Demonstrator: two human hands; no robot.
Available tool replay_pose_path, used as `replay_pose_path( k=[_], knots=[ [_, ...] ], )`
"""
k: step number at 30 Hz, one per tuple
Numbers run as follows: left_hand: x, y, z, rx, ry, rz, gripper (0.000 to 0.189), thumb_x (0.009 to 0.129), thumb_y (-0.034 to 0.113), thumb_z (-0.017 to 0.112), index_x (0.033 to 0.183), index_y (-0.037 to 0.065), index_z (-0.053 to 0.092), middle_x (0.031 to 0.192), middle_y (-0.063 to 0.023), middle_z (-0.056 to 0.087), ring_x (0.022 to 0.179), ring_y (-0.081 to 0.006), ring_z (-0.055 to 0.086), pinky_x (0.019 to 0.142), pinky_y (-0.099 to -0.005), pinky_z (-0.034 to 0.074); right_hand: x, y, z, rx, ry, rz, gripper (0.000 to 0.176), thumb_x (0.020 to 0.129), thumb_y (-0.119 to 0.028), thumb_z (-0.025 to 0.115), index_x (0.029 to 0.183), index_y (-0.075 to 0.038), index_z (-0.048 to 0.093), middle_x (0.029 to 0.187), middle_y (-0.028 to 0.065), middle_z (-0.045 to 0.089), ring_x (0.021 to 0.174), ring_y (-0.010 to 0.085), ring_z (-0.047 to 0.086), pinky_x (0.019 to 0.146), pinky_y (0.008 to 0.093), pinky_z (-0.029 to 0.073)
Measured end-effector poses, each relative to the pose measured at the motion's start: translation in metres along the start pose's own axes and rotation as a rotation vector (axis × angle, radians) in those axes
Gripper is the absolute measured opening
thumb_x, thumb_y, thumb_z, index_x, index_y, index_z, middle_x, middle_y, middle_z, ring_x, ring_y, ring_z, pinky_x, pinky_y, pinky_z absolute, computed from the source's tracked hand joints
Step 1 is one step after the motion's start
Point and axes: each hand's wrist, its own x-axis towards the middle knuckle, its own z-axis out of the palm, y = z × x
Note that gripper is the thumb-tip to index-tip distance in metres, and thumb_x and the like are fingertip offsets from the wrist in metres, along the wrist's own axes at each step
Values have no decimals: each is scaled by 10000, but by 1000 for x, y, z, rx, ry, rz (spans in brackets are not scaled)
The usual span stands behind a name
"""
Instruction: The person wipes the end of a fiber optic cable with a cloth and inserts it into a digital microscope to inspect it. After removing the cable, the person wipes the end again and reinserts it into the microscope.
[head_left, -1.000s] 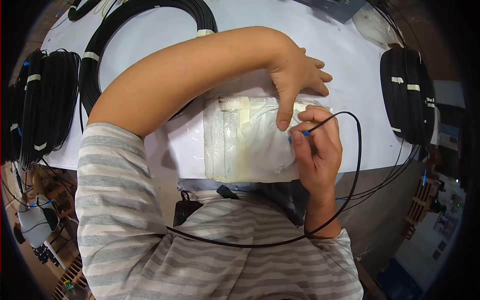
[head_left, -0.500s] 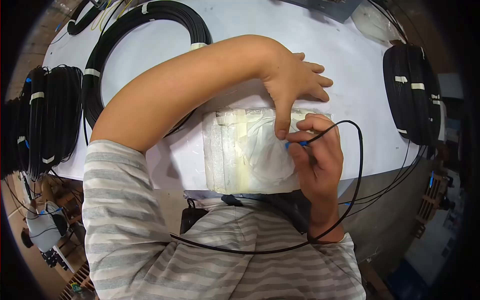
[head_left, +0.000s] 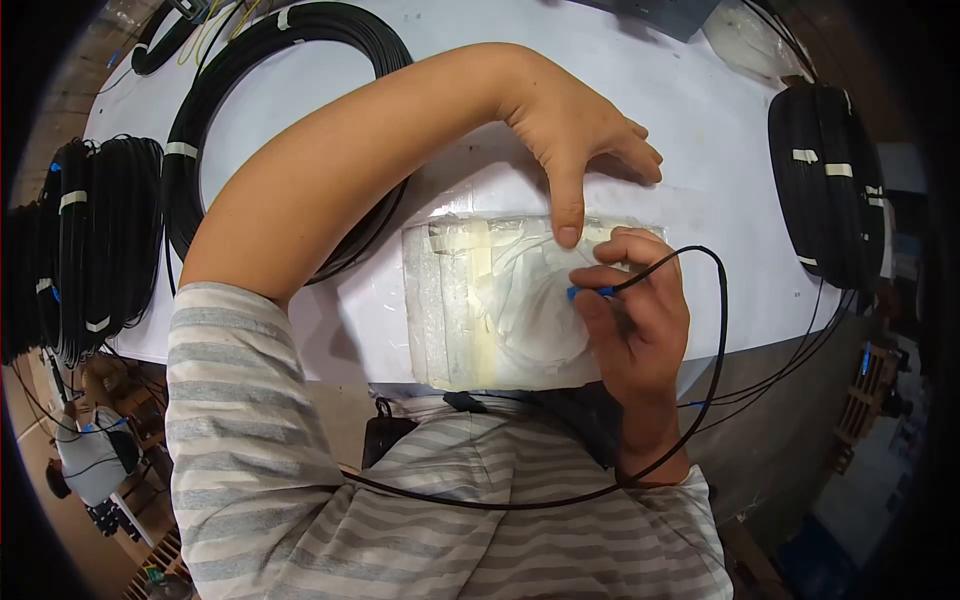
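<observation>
My right hand [head_left: 645, 315] pinches the blue connector [head_left: 590, 292] on the end of a black cable [head_left: 722, 330]. From the connector the cable loops to the right and back across my lap. Below the connector lies a taped, plastic-wrapped pad [head_left: 455, 310] with a white cloth [head_left: 535, 300] on top. My left hand [head_left: 575, 130] arches over the pad's far edge, its thumb pointing down at the cloth and its fingers spread on the table beyond. It holds nothing.
A large black cable coil [head_left: 190, 130] lies behind my left forearm. More coils stand at the left edge [head_left: 95, 240] and the right edge [head_left: 825, 185] of the white table [head_left: 725, 150]. A grey box [head_left: 665, 12] sits at the back. Another person [head_left: 90, 460] is at lower left.
My left hand has shifted away from me, its thumb moving off the connector toward the pad's far edge. Its fingers are closer together. My right hand has barely moved.
</observation>
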Motion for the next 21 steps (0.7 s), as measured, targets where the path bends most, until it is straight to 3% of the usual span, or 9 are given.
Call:
replay_pose_path(
  k=[6,13,21],
  knots=[
    [0,2,2,37,25,-3,1260,551,519,944,1609,16,480,1732,-254,346,1629,-468,243,1317,-552,251,1,-2,-2,-7,-22,3,106,879,-82,809,933,-4,761,1138,139,658,1136,361,634,964,471,513],
    [2,24,15,314,6,-18,1327,500,550,976,1611,32,468,1732,-265,323,1648,-452,185,1315,-654,187,-1,1,0,33,20,10,103,888,-65,798,956,2,757,1124,138,667,1125,370,641,965,462,516],
    [6,28,25,382,20,-56,1356,442,519,986,1611,59,475,1733,-259,319,1651,-445,181,1314,-667,180,-1,0,0,-20,18,-26,130,882,-64,810,985,-2,759,1125,130,668,1132,369,642,967,469,514]
  ],
)
